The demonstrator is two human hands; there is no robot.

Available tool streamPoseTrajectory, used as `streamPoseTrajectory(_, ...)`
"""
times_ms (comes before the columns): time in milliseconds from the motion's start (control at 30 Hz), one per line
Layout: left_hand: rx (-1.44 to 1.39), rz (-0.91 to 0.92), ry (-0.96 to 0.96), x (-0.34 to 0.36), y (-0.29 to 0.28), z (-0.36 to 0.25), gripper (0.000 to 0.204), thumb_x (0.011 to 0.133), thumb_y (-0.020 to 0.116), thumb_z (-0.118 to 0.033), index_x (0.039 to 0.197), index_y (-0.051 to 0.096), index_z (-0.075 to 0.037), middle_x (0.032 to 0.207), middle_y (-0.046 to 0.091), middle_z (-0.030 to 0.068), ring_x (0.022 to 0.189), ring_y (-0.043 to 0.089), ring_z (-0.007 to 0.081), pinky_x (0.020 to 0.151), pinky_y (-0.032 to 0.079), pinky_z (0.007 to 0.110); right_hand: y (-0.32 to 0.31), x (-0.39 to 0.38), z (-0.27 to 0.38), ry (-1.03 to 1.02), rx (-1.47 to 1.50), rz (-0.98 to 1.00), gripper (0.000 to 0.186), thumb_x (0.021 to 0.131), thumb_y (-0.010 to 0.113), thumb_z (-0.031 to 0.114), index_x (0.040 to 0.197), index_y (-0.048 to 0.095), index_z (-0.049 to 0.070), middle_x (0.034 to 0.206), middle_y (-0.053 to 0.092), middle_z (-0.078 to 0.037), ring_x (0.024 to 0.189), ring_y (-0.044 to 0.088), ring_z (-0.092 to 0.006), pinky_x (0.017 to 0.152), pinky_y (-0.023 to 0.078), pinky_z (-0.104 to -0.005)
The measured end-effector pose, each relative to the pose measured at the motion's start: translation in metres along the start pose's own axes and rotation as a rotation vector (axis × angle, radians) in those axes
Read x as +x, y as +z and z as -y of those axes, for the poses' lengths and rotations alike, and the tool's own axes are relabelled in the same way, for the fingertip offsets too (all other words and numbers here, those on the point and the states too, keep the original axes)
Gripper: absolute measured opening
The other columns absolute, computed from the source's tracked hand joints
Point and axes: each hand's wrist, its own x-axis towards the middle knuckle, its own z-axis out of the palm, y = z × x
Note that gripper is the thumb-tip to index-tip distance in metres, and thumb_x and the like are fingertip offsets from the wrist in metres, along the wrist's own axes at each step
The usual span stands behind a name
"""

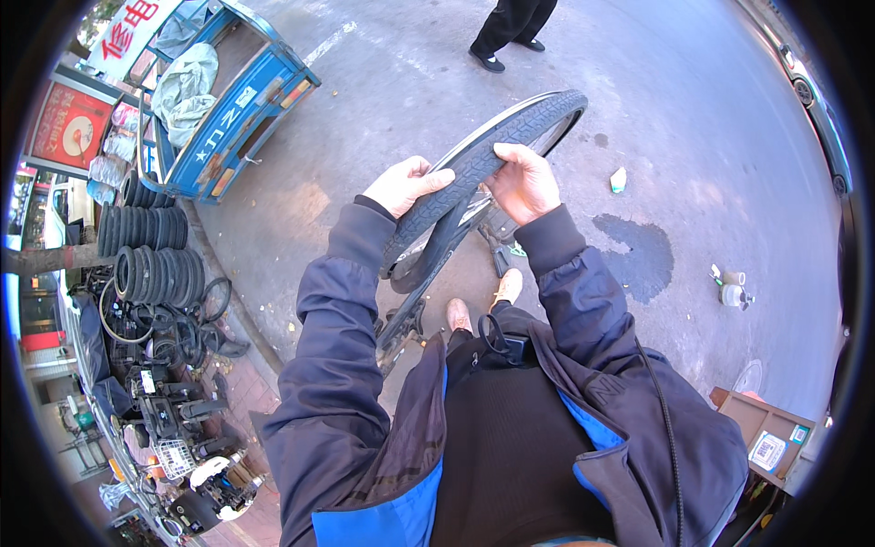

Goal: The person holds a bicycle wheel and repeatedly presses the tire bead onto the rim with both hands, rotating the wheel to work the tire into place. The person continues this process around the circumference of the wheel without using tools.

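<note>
A bicycle wheel with a black treaded tire point(469, 169) stands tilted in front of me, a silver rim edge showing along its far side. My left hand point(407, 185) is closed around the tire's near left part, thumb laid over the tread. Farther right, my right hand point(526, 184) grips the tire too, its thumb on the tread and its fingers curled at the near side. Below the wheel, a dark curved band and metal parts point(401, 326) reach down toward my feet; I cannot tell whether they join the wheel.
Stacked black tires point(159, 275) and a pile of parts stand at the left by a kerb. A blue cargo tricycle point(232, 137) is parked at the far left. A person's legs point(510, 32) show at the far edge. Right of me are a wet patch point(638, 255) and a brown box point(761, 438).
</note>
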Motion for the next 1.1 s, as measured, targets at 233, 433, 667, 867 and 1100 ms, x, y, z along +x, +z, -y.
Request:
streamPoseTrajectory(233, 0.043, -0.023, 0.061, 0.0, -0.003, 0.007, 0.049, 0.105, 0.079, -0.042, 0.121, 0.068, 0.003, 0.104, 0.073, 0.0067, 0.091, 0.066, 0.01, 0.085, 0.054, 0.028, -0.017, 0.002, 0.03, -0.02, -0.097, -0.119, 0.03, 0.107, 0.072, 0.028, 0.126, 0.071, 0.005, 0.122, 0.076, -0.011, 0.116, 0.07, -0.0256, 0.108, 0.053, -0.0442)
streamPoseTrajectory(433, -0.012, -0.057, 0.113, -0.01, 0.004, 0.009, 0.039, 0.107, 0.076, -0.038, 0.115, 0.068, -0.001, 0.101, 0.07, 0.001, 0.091, 0.061, 0.0071, 0.084, 0.05, 0.026, -0.018, 0.01, 0.04, -0.124, -0.007, -0.225, 0.032, 0.107, 0.073, 0.026, 0.127, 0.069, 0.002, 0.122, 0.073, -0.014, 0.12, 0.069, -0.0285, 0.113, 0.053, -0.0483)
streamPoseTrajectory(667, -0.01, -0.068, 0.089, -0.014, 0.007, 0.009, 0.037, 0.108, 0.076, -0.038, 0.113, 0.068, -0.002, 0.1, 0.069, -0.001, 0.091, 0.059, 0.006, 0.084, 0.05, 0.025, -0.015, 0.011, 0.05, -0.123, 0.084, -0.171, 0.021, 0.107, 0.069, 0.015, 0.122, 0.069, 0.001, 0.121, 0.073, -0.015, 0.118, 0.07, -0.0288, 0.111, 0.056, -0.0507)
streamPoseTrajectory(867, -0.078, -0.062, 0.121, -0.015, 0.009, 0.011, 0.038, 0.108, 0.076, -0.038, 0.115, 0.068, -0.001, 0.101, 0.069, -0.0007, 0.092, 0.059, 0.0059, 0.085, 0.05, 0.025, -0.023, 0.014, 0.054, -0.075, 0.045, -0.145, 0.024, 0.108, 0.07, 0.021, 0.124, 0.07, 0.002, 0.122, 0.074, -0.014, 0.118, 0.07, -0.0283, 0.111, 0.055, -0.0503)
streamPoseTrajectory(1100, 0.003, -0.134, 0.166, -0.015, 0.01, 0.016, 0.039, 0.109, 0.075, -0.038, 0.119, 0.068, 0.0, 0.103, 0.069, 0.0013, 0.095, 0.059, 0.0068, 0.089, 0.05, 0.026, -0.034, 0.011, 0.062, -0.117, 0.06, -0.227, 0.028, 0.109, 0.071, 0.023, 0.127, 0.068, 0.002, 0.123, 0.072, -0.013, 0.121, 0.068, -0.0275, 0.113, 0.054, -0.0472)
